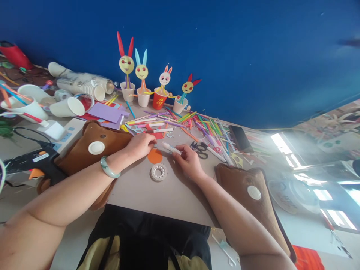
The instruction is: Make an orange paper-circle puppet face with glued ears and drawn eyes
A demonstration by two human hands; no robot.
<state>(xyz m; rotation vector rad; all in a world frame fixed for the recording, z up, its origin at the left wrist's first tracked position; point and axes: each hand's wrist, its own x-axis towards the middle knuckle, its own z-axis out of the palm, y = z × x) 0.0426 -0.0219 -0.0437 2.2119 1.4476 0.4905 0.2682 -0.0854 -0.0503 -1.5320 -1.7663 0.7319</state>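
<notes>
My right hand (pixel 189 160) is closed around a slim translucent tube (pixel 172 148), whose tip points up and left toward my other hand. My left hand (pixel 140 146), with a jade-like bangle (pixel 109 167) on the wrist, has its fingertips pinched together above the table; what they hold, if anything, I cannot make out. Just below the fingertips lies an orange paper disc (pixel 154 156). Nearer to me, a roll of clear tape (pixel 158 172) rests flat. Black-handled scissors (pixel 200 150) lie just right of my right hand.
Paper cups with rabbit-faced figures (pixel 142 95) stand along the blue wall. Many coloured sticks (pixel 182 118) are strewn behind my hands. Brown cushions (pixel 249 187) flank the workspace. A black glue gun (pixel 42 163), a power strip (pixel 70 133) and purple card (pixel 105 112) sit left; a phone (pixel 241 138) lies right.
</notes>
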